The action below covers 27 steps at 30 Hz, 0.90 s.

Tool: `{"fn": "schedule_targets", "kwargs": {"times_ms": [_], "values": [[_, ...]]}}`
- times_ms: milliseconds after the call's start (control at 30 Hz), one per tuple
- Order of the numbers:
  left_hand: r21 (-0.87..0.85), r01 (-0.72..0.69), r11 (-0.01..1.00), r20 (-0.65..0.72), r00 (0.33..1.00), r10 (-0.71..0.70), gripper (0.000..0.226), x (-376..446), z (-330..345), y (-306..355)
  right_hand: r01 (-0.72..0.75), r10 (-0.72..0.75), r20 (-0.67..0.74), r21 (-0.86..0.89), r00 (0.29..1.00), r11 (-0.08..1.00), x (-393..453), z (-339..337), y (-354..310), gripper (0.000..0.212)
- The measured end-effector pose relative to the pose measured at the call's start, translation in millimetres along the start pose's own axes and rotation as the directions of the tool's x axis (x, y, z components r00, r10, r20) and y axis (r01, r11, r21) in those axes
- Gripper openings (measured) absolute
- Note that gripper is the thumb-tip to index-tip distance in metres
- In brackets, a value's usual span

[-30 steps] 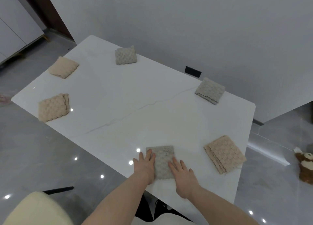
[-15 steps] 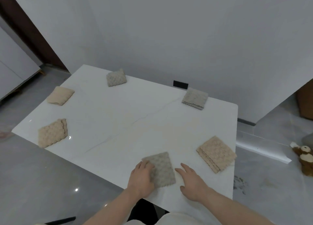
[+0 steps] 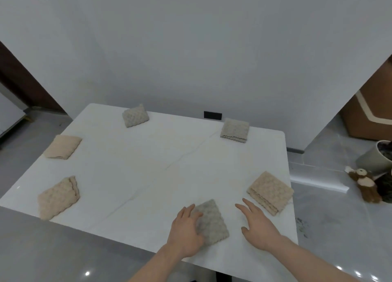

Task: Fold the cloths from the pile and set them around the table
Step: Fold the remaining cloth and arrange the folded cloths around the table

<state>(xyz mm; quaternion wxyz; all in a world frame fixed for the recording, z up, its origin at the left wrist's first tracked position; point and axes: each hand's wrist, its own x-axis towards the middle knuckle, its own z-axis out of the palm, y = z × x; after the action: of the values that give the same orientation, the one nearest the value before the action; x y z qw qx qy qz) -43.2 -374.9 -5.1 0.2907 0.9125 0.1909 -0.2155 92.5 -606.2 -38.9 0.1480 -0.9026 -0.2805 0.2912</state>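
While camera tilted up since a second ago, table (image 3: 169, 165) holds six folded cloths near edges; no pile seen, task likely near done; right hand (image 3: 257, 228) lifted off grey cloth (image 3: 212, 222), fingers spread, empty; left hand (image 3: 185, 230) flat on its left edge; table's near corner cut off.

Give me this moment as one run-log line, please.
left hand: rests on grey folded cloth | right hand: open, off cloth | table: six folded cloths
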Motion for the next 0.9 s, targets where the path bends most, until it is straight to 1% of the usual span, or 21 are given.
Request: {"fn": "schedule_targets", "kwargs": {"times_ms": [167, 400, 533, 667, 767, 900], "values": [[0.019, -0.066, 0.998, 0.036, 0.997, 0.066, 0.071, 1, 3, 1, -0.072, 0.075, -0.078, 0.037, 0.994, 0.997, -14, 0, 8, 0.073], [0.07, -0.15, 0.986, 0.009, 0.989, 0.15, 0.065, 9, 15, 26, -0.134, 0.142, -0.115, 0.074, 0.983, 0.988, -29, -6, 37, 0.075], [0.042, -0.112, 0.993, 0.017, 0.994, 0.112, 0.068, 26, 27, 54, -0.132, 0.138, -0.1, 0.064, 0.985, 0.989, -30, -16, 66, 0.077], [0.027, -0.063, 0.998, 0.049, 0.997, 0.062, 0.069, 46, 43, 100, -0.129, 0.131, -0.077, 0.03, 0.988, 0.991, -28, -40, 102, 0.076], [0.029, -0.026, 0.999, 0.085, 0.996, 0.023, 0.071, 62, 60, 138, -0.138, 0.139, -0.058, 0.019, 0.989, 0.99, -26, -64, 137, 0.076], [-0.001, 0.04, 0.999, 0.106, 0.994, -0.04, 0.073, 84, 82, 181, -0.109, 0.109, -0.018, 0.002, 0.994, 0.994, -15, -89, 190, 0.078]]}}
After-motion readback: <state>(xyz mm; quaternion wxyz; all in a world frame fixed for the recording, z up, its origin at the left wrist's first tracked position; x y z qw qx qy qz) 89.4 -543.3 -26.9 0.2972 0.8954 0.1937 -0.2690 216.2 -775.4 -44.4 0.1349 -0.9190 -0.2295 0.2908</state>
